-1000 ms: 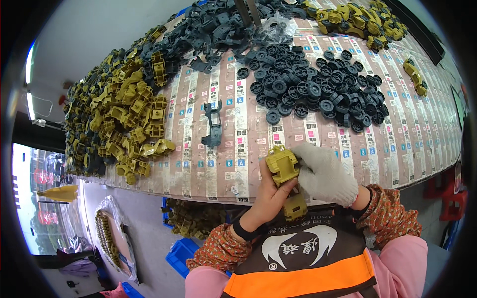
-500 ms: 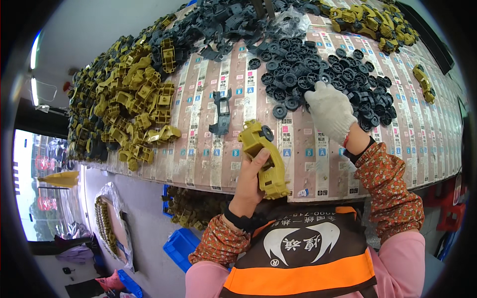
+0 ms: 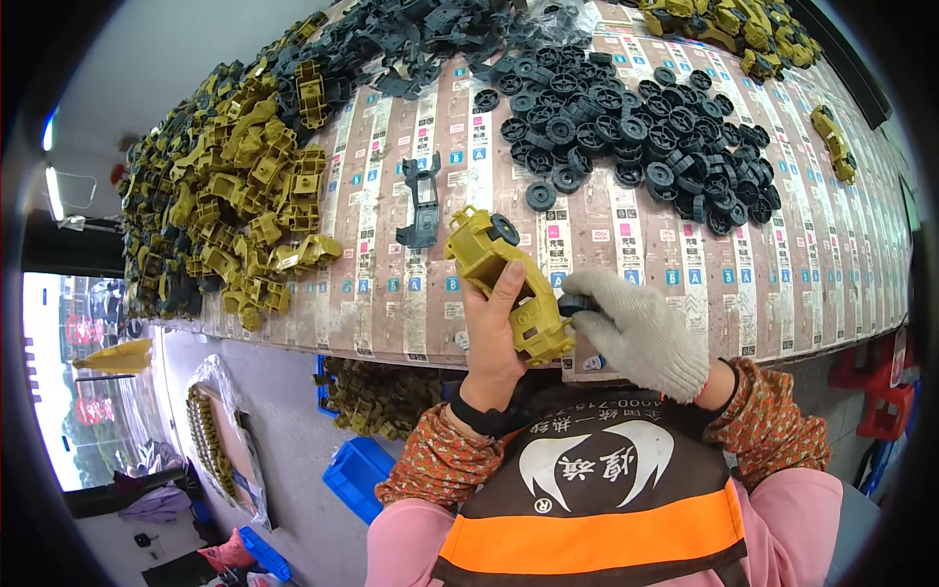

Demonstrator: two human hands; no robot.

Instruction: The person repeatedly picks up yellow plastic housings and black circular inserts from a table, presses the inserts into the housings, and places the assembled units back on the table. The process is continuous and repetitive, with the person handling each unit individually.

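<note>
A yellow toy car body point(image 3: 536, 305) sits tilted above the near edge of the table point(image 3: 391, 315), gripped by the bare left hand point(image 3: 492, 333), whose thumb presses across it while the other fingers are mostly hidden beneath. 1 fitted wheel point(image 3: 504, 230) shows at its far end. Beside its near end, the gloved right hand point(image 3: 641, 331) pinches 1 loose dark wheel point(image 3: 575, 304) between thumb and fingertips; whether that wheel touches the body, I cannot tell. Just beyond the body, to the left, lies 1 dark frame-like part point(image 3: 421, 207). Farther out spreads a heap of dark wheels point(image 3: 636, 132), with a pile of yellow bodies point(image 3: 259, 210) on the left and dark parts point(image 3: 421, 44) along the far side. 1 separate yellow car point(image 3: 833, 145) rests far right. Below the table, a blue crate point(image 3: 352, 479) stands on the floor.
</note>
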